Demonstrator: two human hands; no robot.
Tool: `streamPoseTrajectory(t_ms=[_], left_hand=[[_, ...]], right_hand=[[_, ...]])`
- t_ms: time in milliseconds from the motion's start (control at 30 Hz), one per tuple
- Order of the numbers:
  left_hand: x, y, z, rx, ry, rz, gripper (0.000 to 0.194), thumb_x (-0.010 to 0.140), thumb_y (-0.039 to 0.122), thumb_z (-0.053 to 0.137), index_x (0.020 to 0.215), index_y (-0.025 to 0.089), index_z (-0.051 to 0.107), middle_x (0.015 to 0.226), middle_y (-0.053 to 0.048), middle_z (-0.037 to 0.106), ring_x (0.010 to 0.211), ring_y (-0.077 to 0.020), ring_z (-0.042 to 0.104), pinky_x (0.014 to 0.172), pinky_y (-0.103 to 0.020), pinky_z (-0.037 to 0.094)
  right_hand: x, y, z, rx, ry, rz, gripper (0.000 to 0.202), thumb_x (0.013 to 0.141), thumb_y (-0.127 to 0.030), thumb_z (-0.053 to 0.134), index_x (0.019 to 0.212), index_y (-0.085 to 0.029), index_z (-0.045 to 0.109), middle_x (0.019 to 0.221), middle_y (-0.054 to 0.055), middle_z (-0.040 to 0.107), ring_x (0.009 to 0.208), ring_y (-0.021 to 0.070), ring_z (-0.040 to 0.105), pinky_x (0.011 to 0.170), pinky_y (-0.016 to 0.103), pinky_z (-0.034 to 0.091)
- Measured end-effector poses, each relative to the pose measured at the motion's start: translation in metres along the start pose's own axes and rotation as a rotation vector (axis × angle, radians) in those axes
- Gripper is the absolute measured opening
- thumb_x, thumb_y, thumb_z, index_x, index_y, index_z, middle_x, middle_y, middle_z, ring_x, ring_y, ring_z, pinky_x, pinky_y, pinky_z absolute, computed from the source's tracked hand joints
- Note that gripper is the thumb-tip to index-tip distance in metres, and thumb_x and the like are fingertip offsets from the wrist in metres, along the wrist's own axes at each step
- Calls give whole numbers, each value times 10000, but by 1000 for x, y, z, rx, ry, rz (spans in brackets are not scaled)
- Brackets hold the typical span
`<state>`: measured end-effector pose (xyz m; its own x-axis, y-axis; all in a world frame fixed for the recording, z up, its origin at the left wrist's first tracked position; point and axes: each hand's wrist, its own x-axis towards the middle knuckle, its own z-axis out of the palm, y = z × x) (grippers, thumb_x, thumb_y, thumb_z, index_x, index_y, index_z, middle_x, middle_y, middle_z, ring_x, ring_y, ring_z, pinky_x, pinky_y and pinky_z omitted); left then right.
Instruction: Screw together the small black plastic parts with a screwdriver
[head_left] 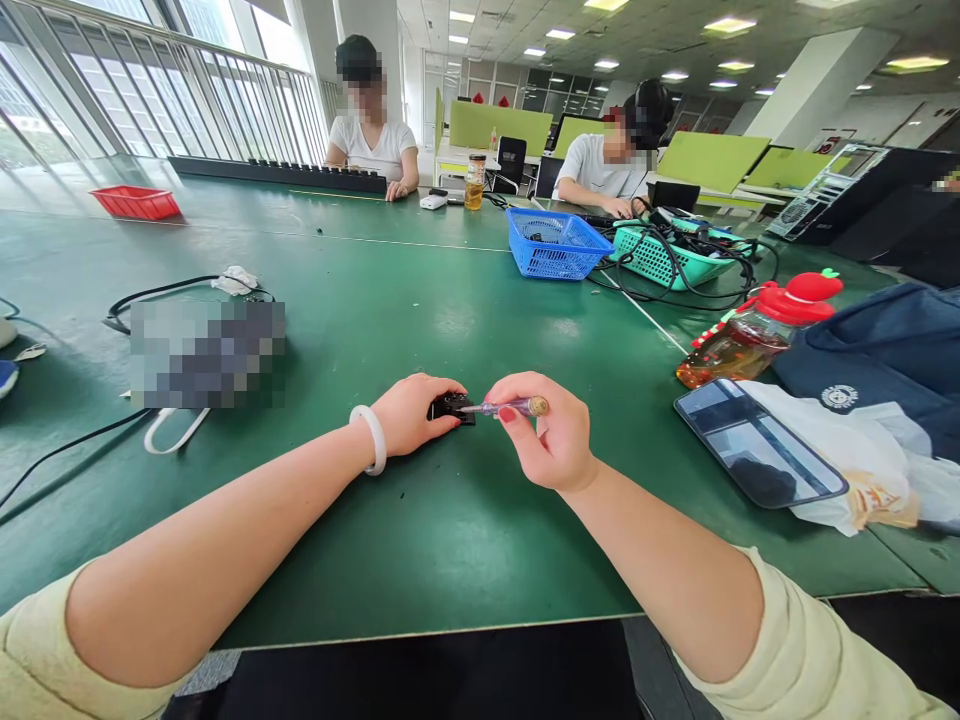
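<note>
A small black part [453, 406], too small to name exactly, lies at the middle of the green table [420, 540]. My left hand [411, 412], with a white bangle on its wrist, is closed around the part's left side, thumb in front and fingers behind. Between the thumb and fingers of my right hand [551, 430] is a screwdriver [510, 407] with a translucent purplish handle. Its shaft points left, and the tip meets the black part or sits right over it; I cannot tell which.
A blue basket [559, 245] and a teal basket [667, 258] with black cables stand at the back right. A phone [757, 440], a red-lidded bottle [750, 335] and a dark blue bag [885, 350] lie right. Two people sit across the table; a red tray [136, 202] is far left.
</note>
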<state>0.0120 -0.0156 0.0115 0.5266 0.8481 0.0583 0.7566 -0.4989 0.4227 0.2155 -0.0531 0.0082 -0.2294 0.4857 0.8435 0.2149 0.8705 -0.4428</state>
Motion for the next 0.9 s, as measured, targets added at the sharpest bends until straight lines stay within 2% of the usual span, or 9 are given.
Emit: streamPoseTrajectory(t_ms=[333, 533, 767, 900], left_hand=[[1, -3, 2, -32, 6, 25, 372, 862, 349, 606, 1205, 219, 671, 1121, -52, 737, 1052, -277, 649, 988, -419, 506], [1, -5, 2, -23, 8, 31, 372, 866, 360, 615, 1206, 220, 673, 1068, -61, 734, 1035, -276, 652, 967, -405, 514], [2, -8, 3, -27, 10, 37, 389, 868, 387, 616, 1215, 217, 667, 1082, -62, 733, 1046, -276, 644, 974, -411, 510], [2, -9, 3, -38, 8, 47, 381, 873, 396, 613, 1209, 225, 671, 1076, -56, 736, 1044, -274, 646, 974, -409, 511]], right_hand=[[0, -1, 1, -43, 29, 1, 83, 956, -221, 519, 952, -235, 600, 845, 34, 694, 732, 165, 671, 655, 319, 565], [3, -1, 2, -74, -25, -3, 82, 953, -195, 525, 944, -238, 594, 842, 27, 693, 753, 162, 678, 668, 311, 566], [2, -2, 2, -97, -71, -105, 104, 928, -163, 550, 985, -243, 584, 875, 33, 700, 785, 168, 692, 692, 314, 582], [3, -1, 1, -101, -87, -94, 104, 931, -164, 541, 977, -243, 588, 871, 36, 698, 791, 173, 689, 700, 322, 583]])
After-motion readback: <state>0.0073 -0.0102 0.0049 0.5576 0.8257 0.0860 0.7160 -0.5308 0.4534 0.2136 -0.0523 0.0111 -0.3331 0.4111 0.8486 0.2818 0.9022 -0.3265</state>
